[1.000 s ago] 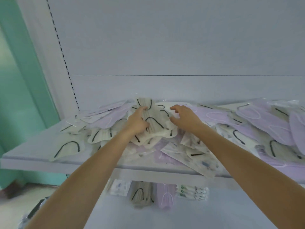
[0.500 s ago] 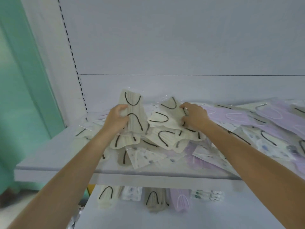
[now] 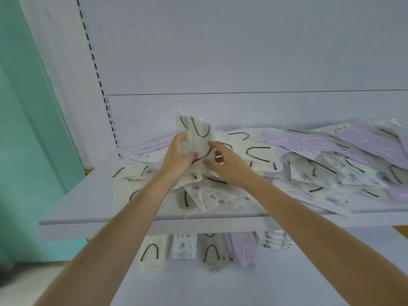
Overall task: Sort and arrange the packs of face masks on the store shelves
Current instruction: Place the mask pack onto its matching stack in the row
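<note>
- Head view is looking up at a pale lilac-grey metal back panel [image 3: 242, 51], which is filling most of the frame. A dark-slotted upright strip [image 3: 95, 69] is running down its left side, and a teal wall [image 3: 26, 129] is standing beyond.
- Below the panel, a flat pale grey upper shelf [image 3: 84, 195] is carrying the stock. It is sitting high, so both bare forearms are stretching up and forward to reach it.
- Across the shelf's middle and right, a loose heap of clear-wrapped mask packs is sprawling unsorted. Lilac packs [image 3: 320, 140] are overlapping cream packs with black ear loops [image 3: 258, 151] and some patterned white ones.
- Under the shelf, a row of upright packs [image 3: 212, 250] is standing grouped by colour, probably showing the arrangement being aimed at.
- Over the heap's left part, a bundle of grey-beige mask packs [image 3: 198, 133] is being held upright and clear of the pile. This is likely so that matching packs are being gathered into one stack.
- Left hand [image 3: 178, 157] is gripping the bundle's left edge, with fingers and thumb curling round it.
- Right hand [image 3: 225, 164] is meeting the bundle's lower right edge. Its thumb and forefinger are apparently pinching it, seemingly to square it up.
</note>
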`<state>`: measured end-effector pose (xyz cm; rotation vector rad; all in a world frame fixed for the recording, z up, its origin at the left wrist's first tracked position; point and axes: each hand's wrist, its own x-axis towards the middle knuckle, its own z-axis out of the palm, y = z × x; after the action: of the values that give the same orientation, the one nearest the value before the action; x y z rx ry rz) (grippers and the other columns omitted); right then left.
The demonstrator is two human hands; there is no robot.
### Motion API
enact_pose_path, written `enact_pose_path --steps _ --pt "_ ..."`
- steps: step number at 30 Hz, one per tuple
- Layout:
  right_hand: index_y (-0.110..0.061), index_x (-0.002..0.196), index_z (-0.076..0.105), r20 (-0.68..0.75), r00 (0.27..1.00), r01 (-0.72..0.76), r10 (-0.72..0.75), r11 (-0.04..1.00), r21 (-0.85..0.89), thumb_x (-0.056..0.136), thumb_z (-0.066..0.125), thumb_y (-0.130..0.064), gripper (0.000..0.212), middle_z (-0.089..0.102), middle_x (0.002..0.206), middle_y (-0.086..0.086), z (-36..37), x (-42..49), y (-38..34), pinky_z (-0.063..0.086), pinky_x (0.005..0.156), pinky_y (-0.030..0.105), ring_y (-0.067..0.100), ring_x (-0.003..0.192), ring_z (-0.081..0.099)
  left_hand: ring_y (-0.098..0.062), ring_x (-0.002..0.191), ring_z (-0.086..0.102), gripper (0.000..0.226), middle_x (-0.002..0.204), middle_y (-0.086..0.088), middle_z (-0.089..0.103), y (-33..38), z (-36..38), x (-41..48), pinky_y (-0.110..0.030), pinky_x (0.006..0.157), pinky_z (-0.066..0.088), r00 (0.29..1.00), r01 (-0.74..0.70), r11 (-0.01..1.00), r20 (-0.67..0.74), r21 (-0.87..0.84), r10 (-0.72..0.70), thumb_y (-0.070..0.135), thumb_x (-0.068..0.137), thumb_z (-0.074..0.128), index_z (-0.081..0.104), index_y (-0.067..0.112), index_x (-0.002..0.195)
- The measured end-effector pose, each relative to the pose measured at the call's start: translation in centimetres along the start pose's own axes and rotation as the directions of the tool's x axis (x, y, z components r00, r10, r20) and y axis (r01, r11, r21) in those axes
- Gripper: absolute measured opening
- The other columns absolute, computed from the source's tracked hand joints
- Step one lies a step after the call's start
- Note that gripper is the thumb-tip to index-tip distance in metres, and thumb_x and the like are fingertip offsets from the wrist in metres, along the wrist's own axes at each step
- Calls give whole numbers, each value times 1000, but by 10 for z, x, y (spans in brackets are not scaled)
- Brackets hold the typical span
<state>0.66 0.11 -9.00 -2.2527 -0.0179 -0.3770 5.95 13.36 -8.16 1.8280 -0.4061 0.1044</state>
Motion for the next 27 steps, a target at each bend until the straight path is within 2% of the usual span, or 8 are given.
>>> enact_pose_path --steps 3,5,7,11,14,17,21,27 --pt "-18 138 40 -155 988 4 -23 993 -121 93 55 -27 48 52 117 1 -18 -10 11 37 83 22 13 97 51 -3 131 35 66 151 7 29 -7 -12 -6 -13 102 30 998 -58 998 -23 12 58 -4 89 49 28 23 146" --pt "-15 132 47 -218 976 -56 9 975 -213 92 55 -23 41 54 121 5 -35 -15 26 35 84 21 16 103 53 20 101 45 62 150 7 32 -10 -22 -8 6 74 32 997 -54 998 -53 -13 53 -6 90 44 33 20 144" --pt "-13 127 52 -221 973 -129 68 953 -275 93 54 -21 36 54 125 7 -45 -18 37 33 85 20 19 111 52 26 73 46 58 148 3 35 -14 -33 -8 8 55 31 993 -45 998 -115 -51 39 -10 89 40 38 15 142" --pt "-13 122 58 -223 974 -114 30 920 -374 91 53 -18 31 55 126 8 -36 -15 34 33 92 23 23 119 47 31 56 43 55 148 -3 36 -23 -67 -11 5 49 33 954 -19 994 -300 -108 -14 -12 89 36 40 10 140" --pt "-14 120 59 -159 985 -11 -69 890 -455 91 52 -19 30 54 124 7 -11 -6 17 30 95 25 25 119 44 11 94 49 55 145 3 36 -40 -97 -13 6 58 34 918 33 992 -388 -120 -77 -11 90 36 40 11 140" --pt "-17 126 54 -26 993 91 -117 876 -473 92 52 -24 36 52 130 3 15 3 -1 29 100 29 24 123 39 -14 131 38 56 146 0 38 -55 -113 -18 -14 97 34 915 86 992 -386 -93 -115 -10 89 38 41 13 140" --pt "-17 126 48 74 997 59 -23 836 -546 87 53 -31 42 54 122 6 39 13 -9 35 94 36 26 117 42 -12 133 35 57 147 1 37 -62 -111 -27 -22 105 30 942 100 990 -310 -100 -127 -9 89 38 39 15 141" --pt "-18 135 39 -121 991 -100 51 887 -451 90 43 -14 46 63 109 12 31 19 -3 45 84 37 32 103 56 -15 132 39 57 142 8 38 -69 -107 -29 -31 112 31 980 69 993 -181 -91 -84 -6 91 40 39 20 141"
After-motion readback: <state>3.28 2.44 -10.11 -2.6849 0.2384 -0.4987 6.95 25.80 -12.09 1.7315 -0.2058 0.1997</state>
